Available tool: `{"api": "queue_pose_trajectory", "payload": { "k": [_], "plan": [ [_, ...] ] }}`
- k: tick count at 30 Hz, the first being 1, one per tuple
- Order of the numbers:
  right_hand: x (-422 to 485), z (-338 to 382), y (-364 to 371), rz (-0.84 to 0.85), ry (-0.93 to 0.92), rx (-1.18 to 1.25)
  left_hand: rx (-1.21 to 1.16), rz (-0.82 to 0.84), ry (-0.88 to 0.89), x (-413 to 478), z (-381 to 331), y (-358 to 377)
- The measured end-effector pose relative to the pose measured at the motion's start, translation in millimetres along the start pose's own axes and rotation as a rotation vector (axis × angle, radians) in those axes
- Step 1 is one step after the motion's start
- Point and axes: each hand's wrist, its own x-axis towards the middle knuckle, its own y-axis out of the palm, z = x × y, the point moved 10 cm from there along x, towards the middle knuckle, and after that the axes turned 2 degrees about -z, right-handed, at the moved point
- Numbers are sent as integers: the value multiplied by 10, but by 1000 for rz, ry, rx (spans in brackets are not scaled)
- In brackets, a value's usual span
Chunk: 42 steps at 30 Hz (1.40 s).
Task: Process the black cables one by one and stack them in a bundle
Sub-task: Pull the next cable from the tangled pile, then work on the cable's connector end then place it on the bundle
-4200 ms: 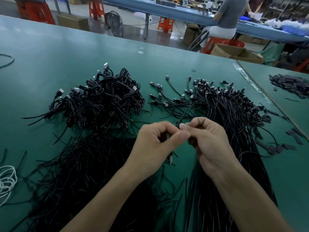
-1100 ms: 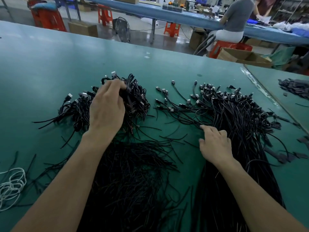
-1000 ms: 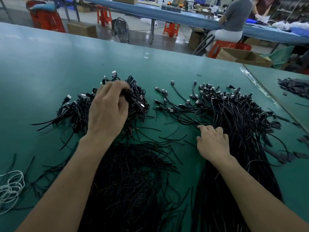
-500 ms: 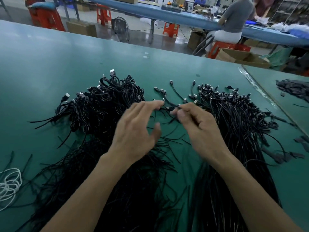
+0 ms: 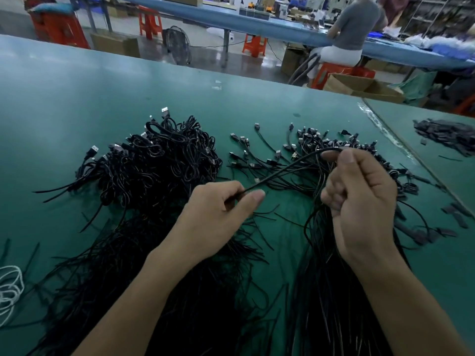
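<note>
Left hand (image 5: 221, 214) at centre frame pinches one black cable (image 5: 288, 168) between thumb and forefinger, other fingers curled under; right hand (image 5: 359, 199) at centre right, raised a bit higher, pinches the same cable at its far bend with thumb and forefinger tips, lower fingers curled in. The cable runs taut and diagonal from the left hand up to the right hand, then loops down below the right palm, held above the green tabletop (image 5: 102, 93). Coiled cable pile (image 5: 159, 160) with USB plugs sits left of centre, just beyond the left hand. Loose cables with plugs fanned out (image 5: 259, 155) lie at upper centre, merging into the long straight bundle (image 5: 329, 291) that runs under the right forearm to the bottom edge. Messy heap of thin black strands (image 5: 144, 273) at lower left, under the left forearm. White cord coil (image 5: 10, 286) at left edge. Dark flat strips (image 5: 447, 134) on the adjoining tabletop, upper right. Seated person (image 5: 352, 27) at a blue bench, top right; floor fan (image 5: 180, 44) top centre
</note>
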Motion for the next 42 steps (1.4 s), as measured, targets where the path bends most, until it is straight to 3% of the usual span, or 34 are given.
{"api": "queue_pose_trajectory", "payload": {
  "k": [4, 7, 9, 11, 13, 15, 17, 23, 25, 27, 31, 37, 39, 42],
  "plan": [
    [46, -204, -2, -19, 113, -78, -171, 308, -58, -104, -120, 173],
    [-49, -458, 185, 158, 213, -269, -473, 511, -71, -245, -336, 271],
    [-171, -581, 390, 352, 230, -397, -764, 545, -101, -272, -457, 247],
    [-335, -648, 592, 530, 230, -431, -971, 435, -118, -193, -460, 159],
    [-494, -640, 741, 675, 221, -464, -1053, 194, -120, -69, -334, 13],
    [-581, -553, 796, 752, 158, -525, -922, -61, -107, -6, -143, -137],
    [-590, -422, 790, 757, 93, -539, -718, -213, -82, 1, -24, -219],
    [-787, -359, 868, 932, 111, -680, -651, -241, 11, -2, -22, -153],
    [-766, -260, 881, 921, 59, -686, -425, -224, 56, -25, -47, -122],
    [-626, -92, 838, 806, -37, -661, -261, -104, 87, -44, -87, -13],
    [-286, 107, 609, 511, -116, -563, -270, 134, -5, -77, -147, 169],
    [-216, -119, 546, 356, 34, -273, -679, 416, -275, -200, -208, 381],
    [-282, -264, 544, 337, 137, -218, -900, 385, -284, -179, -265, 316],
    [-450, -369, 626, 426, 163, -379, -1330, 199, -301, -66, -266, 169]
  ]
}}
